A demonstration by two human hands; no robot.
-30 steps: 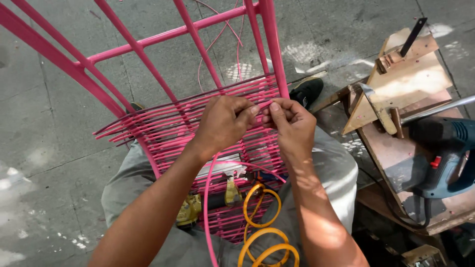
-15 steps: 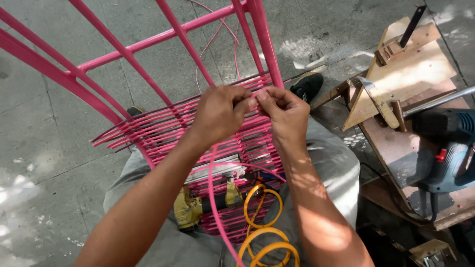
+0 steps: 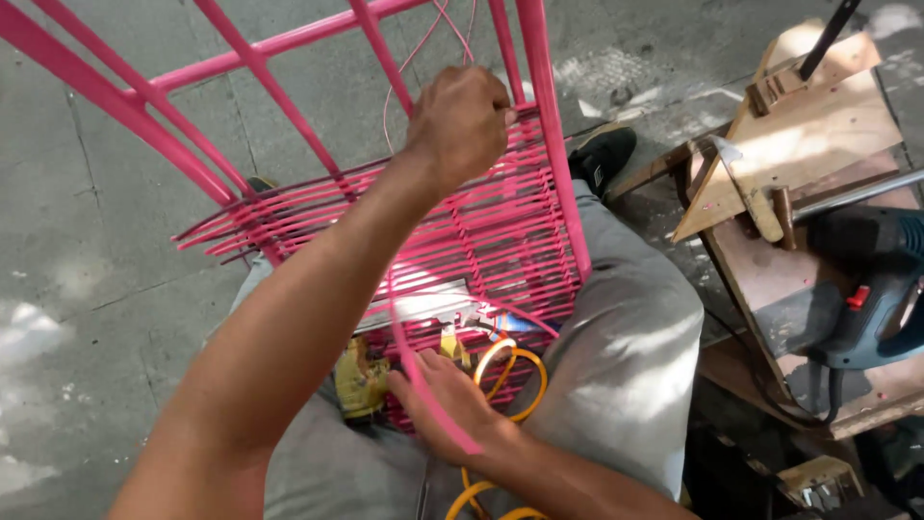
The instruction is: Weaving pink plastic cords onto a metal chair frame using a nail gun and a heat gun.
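A pink metal chair frame leans across my lap, its seat partly woven with pink plastic cord. My left hand is raised at the upper edge of the weave, next to the right-hand frame bar, fingers closed on the cord there. A loose pink strand drops from the weave to my lap. My right hand is low on my lap under the frame, and the strand runs across its fingers. Thin pink strands curl up above my left hand.
Yellow cord loops and a yellow-handled tool lie on my grey trousers. A wooden bench with a blue power drill stands to the right. My black shoe rests on the concrete floor.
My hands have parted. The right hand dropped from the top of the weave to my lap along the loose strand. The left hand stayed high at the weave's edge.
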